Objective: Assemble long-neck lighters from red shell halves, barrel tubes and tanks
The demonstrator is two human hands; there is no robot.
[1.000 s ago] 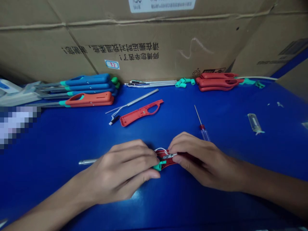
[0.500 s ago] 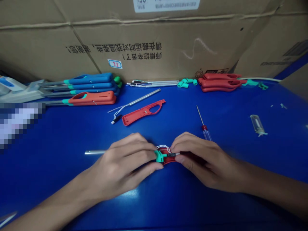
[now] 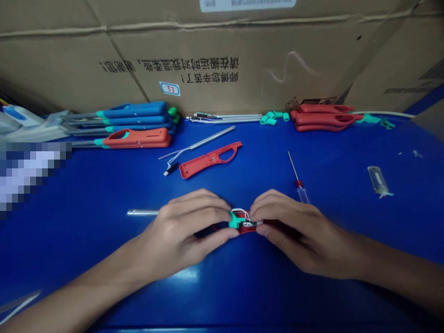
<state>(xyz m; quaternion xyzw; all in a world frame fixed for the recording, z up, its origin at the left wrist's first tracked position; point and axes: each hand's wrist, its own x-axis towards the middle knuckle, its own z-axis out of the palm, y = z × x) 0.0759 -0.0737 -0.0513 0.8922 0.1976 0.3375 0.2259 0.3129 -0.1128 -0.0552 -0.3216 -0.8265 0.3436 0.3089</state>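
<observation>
At near centre we see the left hand (image 3: 199, 226) pinching a green trigger (image 3: 235, 221) and the right hand (image 3: 294, 226) pinching a small igniter unit (image 3: 249, 224) over a red lighter half-shell (image 3: 244, 231), largely hidden by the fingers. At left, the left hand masks part of a metal tube (image 3: 143, 212).

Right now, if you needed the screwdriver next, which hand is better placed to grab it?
Probably the right. The screwdriver lies just beyond the right hand, handle end nearest it. The left hand is farther away, its fingers on the green piece. Both hands look busy, though.
</observation>
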